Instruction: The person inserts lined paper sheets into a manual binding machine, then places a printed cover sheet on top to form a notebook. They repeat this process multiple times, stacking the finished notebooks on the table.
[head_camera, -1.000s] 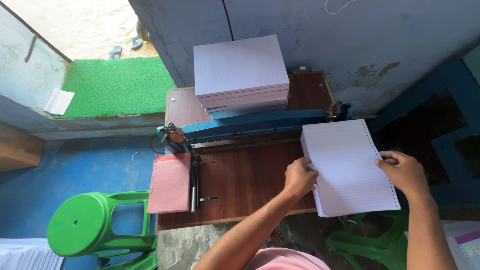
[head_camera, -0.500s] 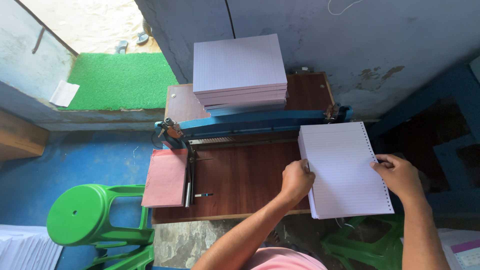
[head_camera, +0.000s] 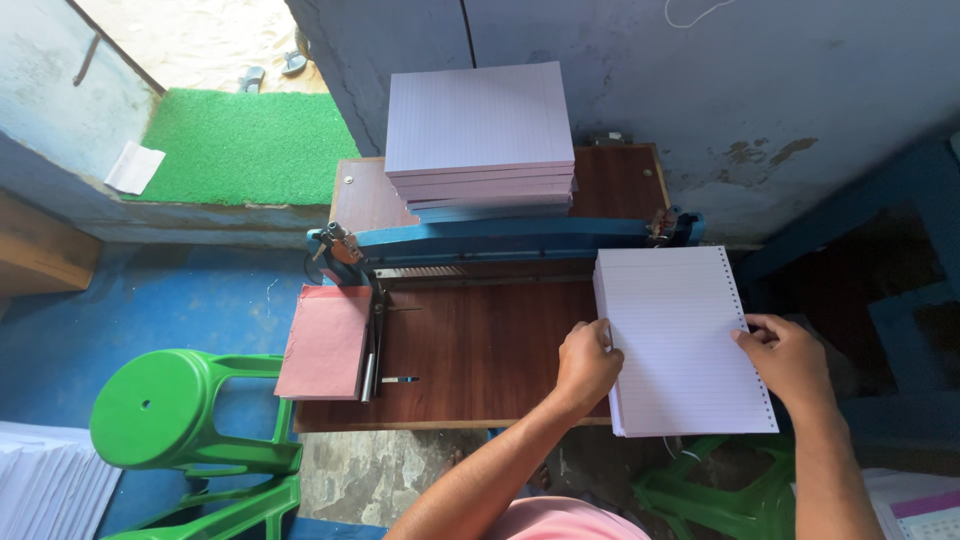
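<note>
White lined paper stack (head_camera: 683, 340) now straighter, closer to blue punch bar (head_camera: 500, 238) than before. I see left hand (head_camera: 587, 363) pinching left edge, right hand (head_camera: 790, 357) gripping punched edge. Stack on brown table (head_camera: 480, 350), squaring up nicely.

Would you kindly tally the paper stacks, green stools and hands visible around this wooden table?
Paper stacks: 3 (tall stack, punched stack held by left hand and right hand, floor stack)
Green stools: 2 (left stool, right stool)
Hands: 2
Total: 7

Paper stack (head_camera: 478, 135) behind punching machine (head_camera: 500, 240)
</note>
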